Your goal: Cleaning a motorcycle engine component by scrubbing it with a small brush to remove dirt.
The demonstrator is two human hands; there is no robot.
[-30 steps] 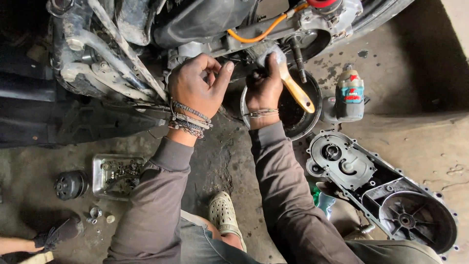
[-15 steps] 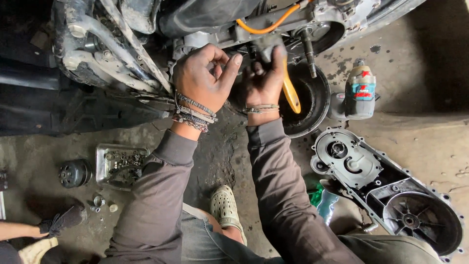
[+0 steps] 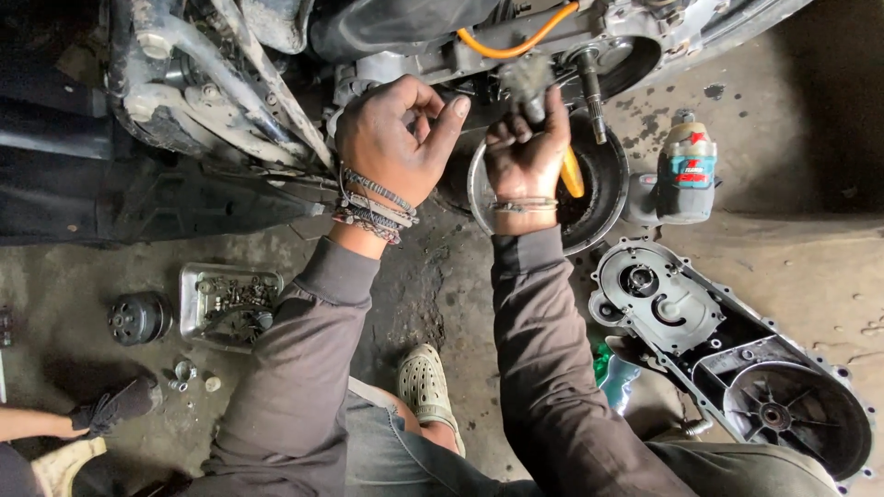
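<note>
a stained grey concrete floor (image 3: pixel 810 267) carries everything. on it lie a shallow metal tray (image 3: pixel 230 304) of what look like small bolts, a dark round pulley (image 3: pixel 138 318) and a grey cast engine cover (image 3: pixel 727 359).

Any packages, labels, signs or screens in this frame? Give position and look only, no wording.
Small bottle: upright on the floor right of the right hand, beside the dark round pan; grey body, red cap, teal and red label.
Green wrapper or bag: on the floor under the engine cover, crumpled, mostly hidden.
No signs or screens.

Hands: two, left (image 3: pixel 391 147), right (image 3: pixel 527 152)
Brushes: one (image 3: pixel 543 115)
Bottles: one (image 3: pixel 686 170)
Engine covers: one (image 3: pixel 727 359)
Trays: one (image 3: pixel 198 304)
</note>
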